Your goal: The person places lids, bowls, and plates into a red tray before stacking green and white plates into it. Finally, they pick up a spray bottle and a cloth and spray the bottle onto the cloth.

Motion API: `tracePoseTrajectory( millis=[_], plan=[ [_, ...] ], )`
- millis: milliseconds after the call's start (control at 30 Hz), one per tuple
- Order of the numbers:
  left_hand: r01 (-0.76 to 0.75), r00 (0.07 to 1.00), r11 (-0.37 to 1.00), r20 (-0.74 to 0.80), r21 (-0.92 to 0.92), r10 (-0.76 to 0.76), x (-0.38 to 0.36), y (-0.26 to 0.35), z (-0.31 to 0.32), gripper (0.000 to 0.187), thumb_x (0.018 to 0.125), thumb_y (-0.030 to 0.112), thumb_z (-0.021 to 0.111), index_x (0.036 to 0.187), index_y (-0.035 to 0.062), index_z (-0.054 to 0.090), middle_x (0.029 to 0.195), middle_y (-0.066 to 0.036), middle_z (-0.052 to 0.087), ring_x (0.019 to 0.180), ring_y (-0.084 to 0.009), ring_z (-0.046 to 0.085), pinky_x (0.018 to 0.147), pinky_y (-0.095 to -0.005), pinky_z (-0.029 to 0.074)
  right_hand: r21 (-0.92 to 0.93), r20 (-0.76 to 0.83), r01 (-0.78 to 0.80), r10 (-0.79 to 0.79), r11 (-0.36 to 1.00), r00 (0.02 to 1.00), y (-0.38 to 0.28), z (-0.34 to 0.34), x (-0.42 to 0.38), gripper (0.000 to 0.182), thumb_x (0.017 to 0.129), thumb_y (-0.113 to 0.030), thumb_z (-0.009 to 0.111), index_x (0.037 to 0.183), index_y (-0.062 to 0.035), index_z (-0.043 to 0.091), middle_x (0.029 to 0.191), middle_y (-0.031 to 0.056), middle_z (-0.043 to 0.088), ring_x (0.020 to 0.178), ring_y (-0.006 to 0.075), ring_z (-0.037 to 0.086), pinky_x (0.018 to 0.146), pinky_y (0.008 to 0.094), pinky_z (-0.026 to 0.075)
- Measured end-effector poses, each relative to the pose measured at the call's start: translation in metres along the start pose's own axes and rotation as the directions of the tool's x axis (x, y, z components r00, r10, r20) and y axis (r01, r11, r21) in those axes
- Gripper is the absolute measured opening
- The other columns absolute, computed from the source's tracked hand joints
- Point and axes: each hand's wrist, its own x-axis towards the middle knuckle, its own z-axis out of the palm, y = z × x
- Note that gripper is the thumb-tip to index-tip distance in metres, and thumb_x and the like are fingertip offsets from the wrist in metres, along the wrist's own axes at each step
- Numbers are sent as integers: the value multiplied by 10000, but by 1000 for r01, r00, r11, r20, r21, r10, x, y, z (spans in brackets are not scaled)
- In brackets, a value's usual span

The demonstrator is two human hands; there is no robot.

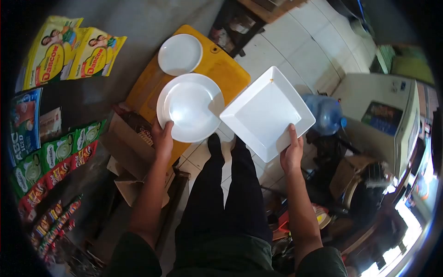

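White floor tiles (295, 51) lie below, with a yellow table (221, 69) at upper centre and sachet strips (55, 157) hanging at left. Left hand (162, 141) grips the near rim of a round white plate (190, 107): thumb on top, the other fingers hidden beneath. Right hand (291, 152) holds a square white plate (266, 112) at its near corner, thumb pressed flat on the upper face, remaining fingers out of sight below. Both plates are held in the air, edges nearly touching. A smaller round plate (180, 54) rests on the table. Blue water jug (325, 113) stands at right.
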Motion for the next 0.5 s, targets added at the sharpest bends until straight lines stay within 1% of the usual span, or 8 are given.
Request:
tracePoseTrajectory(
  millis=[33, 100, 133, 233, 300, 367, 400, 500],
  plan=[
    [-7, 999, 1000, 38, 12, 6, -11, 7, 2, 396, 850, 95, 538, 1217, -47, 493, 1124, -144, 581, 1015, -219, 557, 920, -327, 408, 11, -48, 23, -22, 1000, 999, -3, -8, -12, 366, 943, -234, 589, 1231, -25, 503, 1143, 66, 579, 1051, 185, 562, 929, 326, 438],
    [194, 976, 977, 114, -83, -184, -30, 17, 7, 422, 848, 179, 574, 1189, -64, 526, 1109, -135, 583, 1031, -208, 540, 916, -320, 404, 42, -141, 56, -49, 998, 989, -8, -27, -39, 382, 938, -250, 597, 1230, -24, 501, 1123, 66, 585, 1032, 189, 574, 914, 330, 453],
    [189, 978, 974, 108, -127, -176, -38, 14, 12, 432, 853, 198, 577, 1198, -56, 527, 1108, -126, 583, 1042, -196, 526, 928, -320, 391, 56, -193, 65, -53, 996, 980, -11, -38, -53, 402, 930, -268, 607, 1231, -25, 497, 1112, 73, 587, 1028, 196, 579, 897, 338, 468],
    [157, 956, 981, 266, -114, -122, -63, 30, 28, 419, 859, 192, 578, 1196, -52, 528, 1116, -118, 577, 1040, -188, 525, 943, -319, 381, 115, -330, 116, -72, 987, 941, -10, -82, -94, 442, 915, -299, 624, 1233, -24, 489, 1099, 87, 589, 1020, 209, 587, 873, 350, 488],
    [156, 934, 982, 338, -103, -113, -80, 43, 44, 398, 861, 175, 579, 1191, -42, 530, 1118, -112, 574, 1040, -185, 530, 934, -313, 391, 159, -411, 155, -78, 975, 908, -6, -115, -122, 462, 907, -313, 632, 1234, -23, 484, 1098, 94, 589, 1018, 216, 590, 865, 355, 494],
    [195, 906, 970, 405, -143, -122, -96, 52, 62, 381, 860, 156, 582, 1186, -34, 529, 1121, -112, 576, 1047, -192, 538, 922, -310, 408, 197, -487, 201, -83, 960, 870, -3, -149, -151, 460, 907, -307, 630, 1232, -19, 480, 1118, 102, 579, 1012, 216, 590, 864, 351, 493],
    [199, 867, 967, 488, -160, -98, -106, 58, 73, 384, 861, 141, 579, 1200, -27, 517, 1134, -115, 574, 1053, -196, 543, 911, -311, 423, 217, -524, 225, -82, 950, 848, -3, -163, -167, 460, 907, -307, 630, 1232, -19, 480, 1118, 102, 579, 1012, 216, 590, 864, 351, 493],
    [166, 777, 981, 626, -102, -66, -146, 71, 110, 397, 862, 138, 575, 1216, -28, 500, 1141, -119, 572, 1061, -203, 544, 917, -315, 425, 246, -624, 279, -68, 928, 779, -3, -207, -217, 474, 903, -312, 634, 1234, -13, 475, 1119, 105, 578, 1009, 215, 588, 863, 346, 492]
  ],
)
